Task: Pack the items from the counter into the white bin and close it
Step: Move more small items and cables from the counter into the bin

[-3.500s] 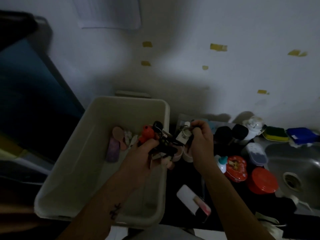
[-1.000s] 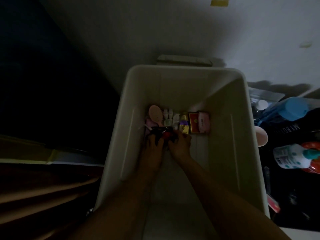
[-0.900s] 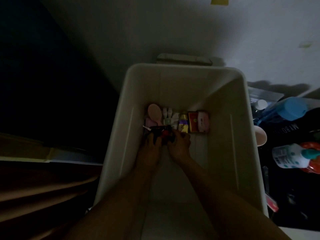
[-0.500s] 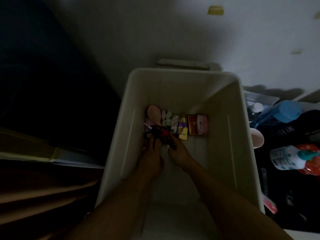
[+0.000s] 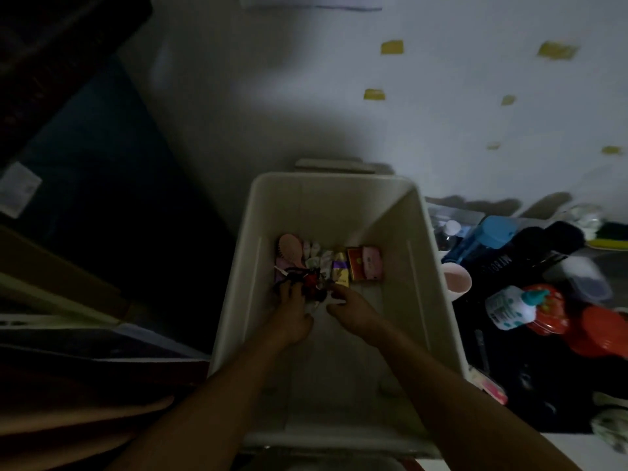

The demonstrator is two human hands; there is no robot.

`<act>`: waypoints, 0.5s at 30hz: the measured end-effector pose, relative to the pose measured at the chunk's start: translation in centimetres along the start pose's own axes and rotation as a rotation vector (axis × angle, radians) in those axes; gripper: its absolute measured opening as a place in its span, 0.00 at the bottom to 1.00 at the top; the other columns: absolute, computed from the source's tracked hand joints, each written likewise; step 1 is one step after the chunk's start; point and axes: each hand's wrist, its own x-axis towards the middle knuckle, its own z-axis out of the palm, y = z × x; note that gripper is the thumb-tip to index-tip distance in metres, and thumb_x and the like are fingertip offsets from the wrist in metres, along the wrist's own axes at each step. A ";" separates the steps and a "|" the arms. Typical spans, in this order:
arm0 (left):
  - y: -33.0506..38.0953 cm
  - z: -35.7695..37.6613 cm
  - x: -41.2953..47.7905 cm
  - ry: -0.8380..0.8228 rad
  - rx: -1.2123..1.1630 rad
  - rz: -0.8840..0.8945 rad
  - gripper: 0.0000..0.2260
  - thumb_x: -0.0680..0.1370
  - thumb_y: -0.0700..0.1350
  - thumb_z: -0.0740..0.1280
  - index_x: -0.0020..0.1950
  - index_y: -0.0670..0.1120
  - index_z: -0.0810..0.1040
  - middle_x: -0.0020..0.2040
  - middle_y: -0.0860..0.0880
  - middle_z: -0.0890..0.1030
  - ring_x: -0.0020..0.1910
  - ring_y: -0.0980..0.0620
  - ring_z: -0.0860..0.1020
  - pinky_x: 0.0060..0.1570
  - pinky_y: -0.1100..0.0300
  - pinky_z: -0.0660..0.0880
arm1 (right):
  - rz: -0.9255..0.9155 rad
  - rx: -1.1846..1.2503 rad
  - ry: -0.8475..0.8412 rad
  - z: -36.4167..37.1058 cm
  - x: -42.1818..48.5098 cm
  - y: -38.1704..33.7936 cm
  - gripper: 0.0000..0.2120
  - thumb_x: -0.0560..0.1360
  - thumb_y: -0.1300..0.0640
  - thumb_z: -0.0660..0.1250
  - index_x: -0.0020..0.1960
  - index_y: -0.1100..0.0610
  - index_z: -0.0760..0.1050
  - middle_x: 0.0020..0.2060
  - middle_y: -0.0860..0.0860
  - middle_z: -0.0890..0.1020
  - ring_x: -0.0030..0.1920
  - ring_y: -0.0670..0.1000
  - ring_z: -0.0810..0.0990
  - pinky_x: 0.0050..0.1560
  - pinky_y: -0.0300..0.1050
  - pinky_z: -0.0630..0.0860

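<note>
Pale wall (image 5: 306, 96) behind white bin (image 5: 339, 205)

Only legible print: "MYBO…", white letters, upside down, cut off, on the black item (image 5: 520, 266) right of the bin. White bottle (image 5: 506, 307) label: too blurred to read.

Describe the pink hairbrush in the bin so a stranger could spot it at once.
Look into the open white plastic bin against the wall. A row of small items lies across its floor; the pink oval hairbrush is at the row's left end, just beyond the left hand. It alone is rounded, while its neighbours are small tubes and flat packets.
</note>
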 end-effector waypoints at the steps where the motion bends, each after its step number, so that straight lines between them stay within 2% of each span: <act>1: 0.6 -0.3 -0.2 0.015 0.005 0.039 0.34 0.76 0.42 0.65 0.78 0.45 0.52 0.78 0.45 0.50 0.75 0.43 0.57 0.73 0.51 0.60 | -0.010 0.003 0.022 -0.2 -0.5 -0.4 0.25 0.79 0.63 0.61 0.75 0.52 0.64 0.60 0.50 0.73 0.60 0.60 0.78 0.46 0.47 0.79; 2: 1.3 -0.6 -0.4 0.042 0.012 0.082 0.32 0.77 0.42 0.65 0.78 0.45 0.54 0.77 0.45 0.52 0.75 0.42 0.58 0.73 0.49 0.61 | -0.032 0.013 0.049 -0.5 -1.2 -0.7 0.25 0.79 0.63 0.62 0.75 0.53 0.64 0.62 0.50 0.73 0.59 0.56 0.79 0.47 0.44 0.79; 4: 2.6 -1.5 -0.7 0.078 0.003 0.122 0.28 0.78 0.44 0.65 0.76 0.45 0.57 0.76 0.44 0.56 0.73 0.41 0.61 0.70 0.47 0.65 | -0.071 0.080 0.093 -0.7 -2.1 -1.2 0.24 0.79 0.63 0.62 0.74 0.56 0.65 0.66 0.53 0.73 0.57 0.49 0.76 0.42 0.33 0.75; 6: 4.0 -2.5 -0.9 0.100 0.004 0.175 0.29 0.78 0.45 0.64 0.77 0.45 0.56 0.77 0.44 0.54 0.75 0.41 0.58 0.72 0.48 0.62 | -0.108 0.137 0.155 -1.1 -3.2 -1.9 0.24 0.79 0.63 0.63 0.74 0.57 0.65 0.68 0.55 0.73 0.59 0.48 0.74 0.48 0.36 0.73; 9: 5.5 -3.5 -0.7 0.121 0.003 0.270 0.31 0.79 0.42 0.62 0.79 0.44 0.51 0.80 0.43 0.47 0.79 0.45 0.46 0.77 0.51 0.51 | -0.162 0.196 0.210 -1.7 -4.2 -2.7 0.25 0.79 0.63 0.63 0.75 0.57 0.64 0.69 0.55 0.72 0.62 0.48 0.74 0.54 0.40 0.72; 10: 6.1 -3.8 -0.8 0.119 0.004 0.297 0.29 0.79 0.41 0.62 0.77 0.43 0.54 0.79 0.42 0.50 0.79 0.43 0.47 0.76 0.49 0.52 | -0.186 0.218 0.230 -2.0 -4.7 -2.9 0.25 0.79 0.64 0.63 0.75 0.57 0.64 0.69 0.55 0.73 0.62 0.48 0.74 0.54 0.39 0.72; 13: 7.8 -4.2 -1.2 0.136 -0.017 0.385 0.22 0.78 0.39 0.63 0.71 0.40 0.63 0.71 0.40 0.64 0.72 0.41 0.62 0.70 0.46 0.62 | -0.251 0.275 0.272 -2.7 -6.1 -3.4 0.24 0.79 0.65 0.64 0.74 0.61 0.66 0.67 0.57 0.75 0.64 0.51 0.76 0.59 0.40 0.74; 15: 9.1 -4.1 -1.3 0.151 -0.023 0.433 0.23 0.78 0.39 0.63 0.72 0.38 0.64 0.70 0.39 0.65 0.71 0.41 0.64 0.70 0.49 0.62 | -0.291 0.320 0.311 -3.4 -7.1 -3.7 0.23 0.78 0.69 0.63 0.72 0.62 0.68 0.66 0.58 0.76 0.63 0.51 0.76 0.57 0.36 0.75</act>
